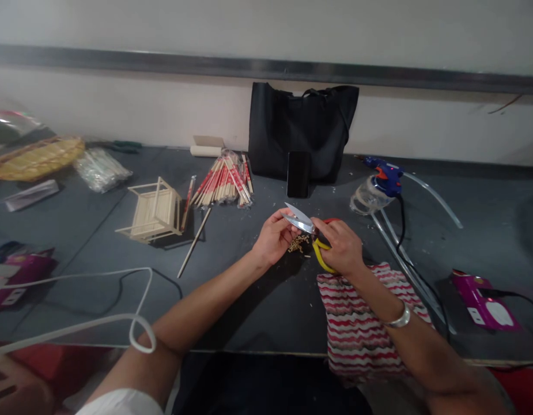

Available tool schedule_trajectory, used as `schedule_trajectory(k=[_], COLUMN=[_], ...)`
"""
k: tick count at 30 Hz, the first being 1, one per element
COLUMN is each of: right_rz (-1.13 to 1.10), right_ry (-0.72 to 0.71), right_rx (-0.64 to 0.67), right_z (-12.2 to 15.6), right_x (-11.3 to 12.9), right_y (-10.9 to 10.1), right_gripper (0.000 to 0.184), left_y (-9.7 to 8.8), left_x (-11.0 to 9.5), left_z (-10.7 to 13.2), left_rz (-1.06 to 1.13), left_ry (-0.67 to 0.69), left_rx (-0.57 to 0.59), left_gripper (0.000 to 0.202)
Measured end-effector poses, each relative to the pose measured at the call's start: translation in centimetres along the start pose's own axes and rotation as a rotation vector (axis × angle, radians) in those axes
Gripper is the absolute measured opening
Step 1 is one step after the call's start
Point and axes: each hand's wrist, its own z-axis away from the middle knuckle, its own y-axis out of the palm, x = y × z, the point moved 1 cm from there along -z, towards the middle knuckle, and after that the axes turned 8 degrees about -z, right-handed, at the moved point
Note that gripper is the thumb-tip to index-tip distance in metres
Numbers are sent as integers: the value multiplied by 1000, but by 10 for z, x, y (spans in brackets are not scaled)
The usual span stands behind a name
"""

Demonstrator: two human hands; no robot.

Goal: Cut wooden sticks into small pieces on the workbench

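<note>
- Head camera view: we see both hands meeting over the middle of a dark grey table (249,300), with the forearms reaching in from the bottom edge.
- Our right hand (341,245) is wrapped around the yellow handles of a pair of shears (299,219), whose silver blades point up and left, towards the other hand.
- Our left hand (275,236) has its fingertips drawn together right at the blades. We cannot tell whether they pinch the metal or some small piece against it.
- The shears are off the table, held between the two hands, just above a small pile of wood bits (297,245) lying on the tabletop.
- A silver bracelet (400,317) sits on the right wrist, and a red-and-white striped cloth (361,328) lies beneath that forearm at the near edge.
- Left of the hands are a single loose stick (195,242), a little frame built of sticks (154,216) and a bundle of wrapped chopsticks (225,181).
- Behind the hands a black bag (303,127) stands against the wall, with a dark phone (298,174) leaning on it.
- To the right a blue glue gun (385,176) rests near some clear rods (404,253), and a pink box (486,302) lies farther right.
- At far left we see a woven basket (37,158), and a white cord (76,328) loops across the near corner.
</note>
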Motion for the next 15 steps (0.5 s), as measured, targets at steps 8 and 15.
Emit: schedule_trajectory(k=[8,15], right_rz=[-30,-106], right_ry=[54,45], right_rx=[74,70], right_z=[6,5], right_x=[-4,-2], right_y=[3,4], right_gripper=[40,39], left_y=[3,6], left_x=[-1,-2], left_z=[1,3], left_rz=[6,17], left_ry=[-13,-16], left_rx=[-3,15], left_gripper=[22,23])
